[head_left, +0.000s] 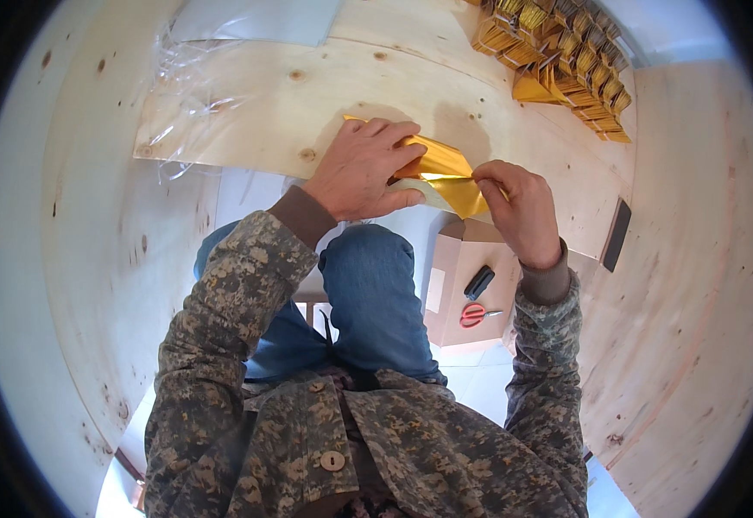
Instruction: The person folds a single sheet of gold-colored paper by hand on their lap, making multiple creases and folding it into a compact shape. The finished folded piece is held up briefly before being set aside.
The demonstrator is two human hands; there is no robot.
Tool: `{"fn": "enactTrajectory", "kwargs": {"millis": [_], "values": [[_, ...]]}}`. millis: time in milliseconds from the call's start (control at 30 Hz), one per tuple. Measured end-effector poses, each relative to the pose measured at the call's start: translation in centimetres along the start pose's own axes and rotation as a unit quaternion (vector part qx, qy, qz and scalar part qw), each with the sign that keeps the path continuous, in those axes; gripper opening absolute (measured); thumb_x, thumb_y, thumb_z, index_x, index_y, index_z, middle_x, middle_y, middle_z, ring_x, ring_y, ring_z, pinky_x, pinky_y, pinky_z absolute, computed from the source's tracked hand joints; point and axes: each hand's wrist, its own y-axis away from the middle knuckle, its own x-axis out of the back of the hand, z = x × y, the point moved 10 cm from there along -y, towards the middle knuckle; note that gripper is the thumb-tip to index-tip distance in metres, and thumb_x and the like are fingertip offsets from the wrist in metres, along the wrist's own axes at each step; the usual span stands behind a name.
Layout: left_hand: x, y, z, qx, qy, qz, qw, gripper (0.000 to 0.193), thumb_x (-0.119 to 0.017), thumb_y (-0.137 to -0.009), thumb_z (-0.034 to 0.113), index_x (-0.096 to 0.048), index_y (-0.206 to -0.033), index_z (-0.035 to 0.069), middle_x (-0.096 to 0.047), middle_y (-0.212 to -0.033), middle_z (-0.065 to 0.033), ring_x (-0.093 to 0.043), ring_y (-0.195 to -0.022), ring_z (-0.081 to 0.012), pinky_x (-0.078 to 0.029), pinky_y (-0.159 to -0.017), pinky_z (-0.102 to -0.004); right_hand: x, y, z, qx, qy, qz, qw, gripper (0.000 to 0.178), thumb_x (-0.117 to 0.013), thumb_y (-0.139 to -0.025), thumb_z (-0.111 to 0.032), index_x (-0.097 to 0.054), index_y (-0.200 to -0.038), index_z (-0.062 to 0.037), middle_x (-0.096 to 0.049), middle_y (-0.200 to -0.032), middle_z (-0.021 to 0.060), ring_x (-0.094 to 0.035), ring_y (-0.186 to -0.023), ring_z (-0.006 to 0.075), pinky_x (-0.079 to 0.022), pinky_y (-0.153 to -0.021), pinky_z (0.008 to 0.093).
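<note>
A sheet of shiny gold paper [442, 161], partly folded, lies at the near edge of the wooden table. My left hand [366, 168] rests over its left part, fingers bent across the top and thumb stretched toward the near side. At the right end, my right hand [522, 205] pinches a corner of the gold paper between thumb and fingertips. Between the hands the paper bends into a raised flap with a bright crease. My left palm hides the rest of the sheet.
Stacks of folded gold paper pieces [558, 60] stand at the far right of the tabletop [264, 112]. Clear plastic strips [188, 95] and a pale sheet [256, 19] lie at the far left. Below, a cardboard box [454, 298] carries a black stapler-like object [479, 282] and red-handled scissors [475, 316].
</note>
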Motion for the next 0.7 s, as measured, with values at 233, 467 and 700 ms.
{"fn": "enactTrajectory", "kwargs": {"millis": [233, 467, 700], "values": [[-0.2, -0.4, 0.3, -0.023, -0.036, -0.012, 0.999, 0.063, -0.079, -0.077, 0.044, -0.063, -0.130, 0.014, -0.058, -0.133, -0.0095, -0.052, -0.115, -0.0272, -0.037, -0.093, -0.0418, -2.7, -0.8, 1.2, -0.015, -0.045, -0.073, 0.996, 0.043, -0.058, -0.090, 0.001, -0.059, -0.133, -0.0015, -0.070, -0.086, 0.0168, -0.068, -0.074, 0.0316, -0.054, -0.073, 0.0351], [-0.1, -0.8, 0.7, -0.019, -0.068, -0.006, 0.997, 0.074, -0.080, -0.074, 0.049, -0.058, -0.137, 0.016, -0.056, -0.131, -0.0081, -0.052, -0.111, -0.0245, -0.037, -0.089, -0.0404, -4.7, -1.3, 1.0, 0.028, -0.006, -0.098, 0.995, 0.050, -0.055, -0.088, -0.002, -0.052, -0.139, -0.0019, -0.069, -0.111, 0.0203, -0.066, -0.100, 0.0381, -0.053, -0.087, 0.0440], [-0.8, -0.7, 0.7, 0.001, -0.084, -0.024, 0.996, 0.089, -0.083, -0.067, 0.055, -0.054, -0.144, 0.019, -0.053, -0.136, -0.0100, -0.051, -0.116, -0.0260, -0.036, -0.096, -0.0400, -4.9, -1.0, 0.7, 0.009, 0.071, -0.104, 0.992, 0.051, -0.054, -0.089, -0.001, -0.054, -0.140, -0.0050, -0.070, -0.113, 0.0167, -0.067, -0.102, 0.0332, -0.053, -0.090, 0.0415]]}}
